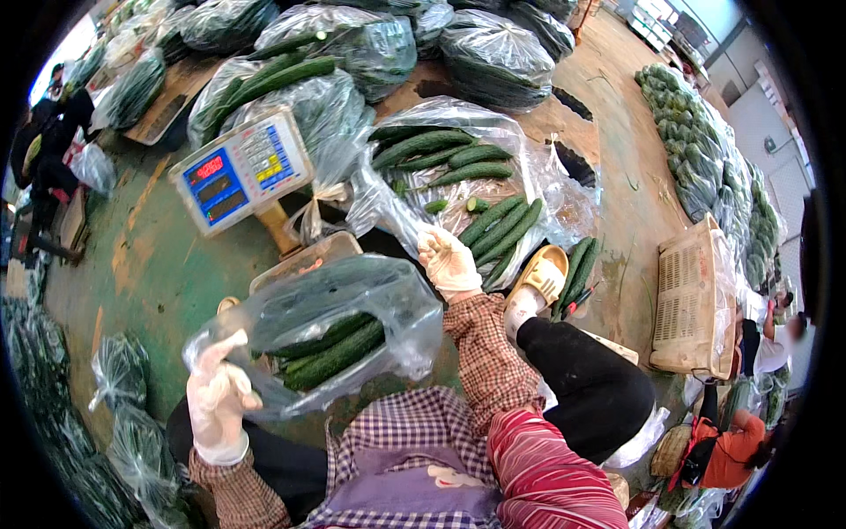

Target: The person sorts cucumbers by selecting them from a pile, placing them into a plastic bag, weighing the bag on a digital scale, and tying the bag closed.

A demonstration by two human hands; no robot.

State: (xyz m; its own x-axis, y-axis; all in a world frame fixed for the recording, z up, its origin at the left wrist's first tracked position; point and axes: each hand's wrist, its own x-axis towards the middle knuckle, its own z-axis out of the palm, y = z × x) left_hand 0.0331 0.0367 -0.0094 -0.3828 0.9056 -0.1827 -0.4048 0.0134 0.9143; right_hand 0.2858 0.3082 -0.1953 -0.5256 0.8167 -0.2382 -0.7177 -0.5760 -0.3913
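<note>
A clear plastic bag (379,282) with a few cucumbers (335,354) inside stretches open across my lap. My left hand (218,406), in a whitish glove, has its fingers bent on the bag's left edge. My right hand (448,262), gloved too, is closed on clear plastic at the near edge of a larger opened bag (388,212); the exact grip is partly hidden. On that larger bag lie several long green cucumbers (423,145), with more cucumbers (504,227) just beyond my right hand.
A scale display (242,172) stands on a post at left, with a tan crate (304,260) below. Filled bags (339,48) crowd the far side. More cucumbers (579,269) lie beside my yellow slipper (542,273). A cream basket (692,300) stands right; people (727,450) are beyond.
</note>
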